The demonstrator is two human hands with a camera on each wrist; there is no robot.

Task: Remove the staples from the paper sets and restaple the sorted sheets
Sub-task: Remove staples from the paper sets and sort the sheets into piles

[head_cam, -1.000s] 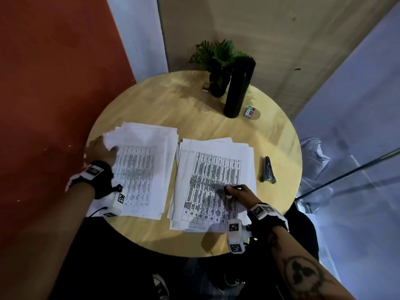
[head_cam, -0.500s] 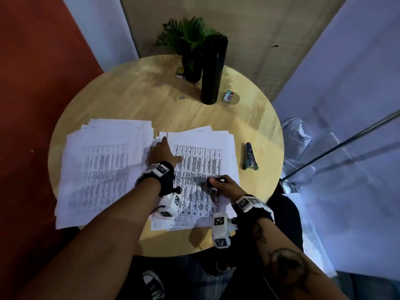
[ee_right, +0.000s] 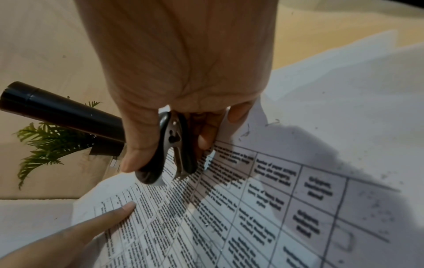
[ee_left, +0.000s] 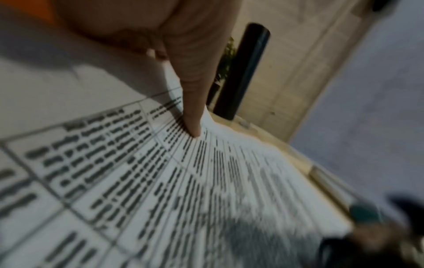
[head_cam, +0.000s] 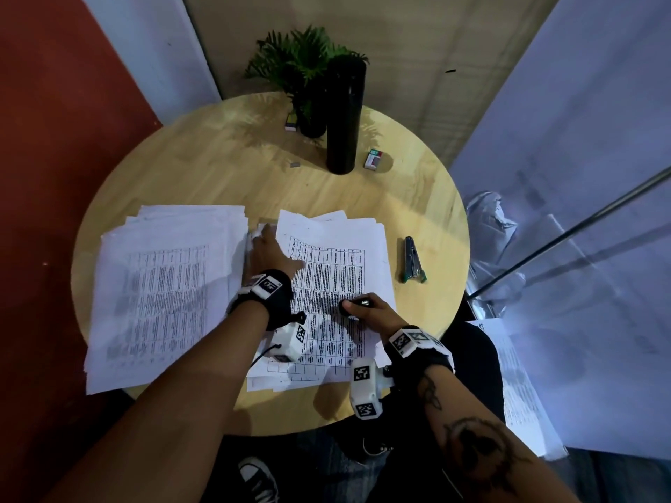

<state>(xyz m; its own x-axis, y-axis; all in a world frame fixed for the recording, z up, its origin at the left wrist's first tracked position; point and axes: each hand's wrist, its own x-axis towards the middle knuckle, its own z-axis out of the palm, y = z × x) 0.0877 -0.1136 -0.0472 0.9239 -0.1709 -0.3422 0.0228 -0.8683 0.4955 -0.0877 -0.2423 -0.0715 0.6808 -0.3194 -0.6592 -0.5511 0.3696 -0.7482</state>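
— Right, any writing I can read off these sheets?

— None. I see printed tables on both stacks, but the text is too blurred to read. The small box [head_cam: 373, 159] by the flask [head_cam: 345, 116] has a red and green label I can't make out either.

— Fingers, then?

— My right hand [head_cam: 372, 310] has thumb and fingers curled round the staple remover [ee_right: 168, 146], clamped on it, with its claws just above the right stack [head_cam: 336, 285]. My left hand [head_cam: 274, 257] lies flat on that stack's upper left corner, fingers straight and together, one fingertip [ee_left: 193, 130] pressing the sheet. The top sheet's corner curls up beside it.

— And further out?

— The left stack [head_cam: 163, 295] lies just beside, touching the right one along the hand. A stapler [head_cam: 412, 261] sits on the table [head_cam: 218, 176] to the right of the papers, apart from them. A potted plant [head_cam: 305, 78] stands behind the flask at the far edge.
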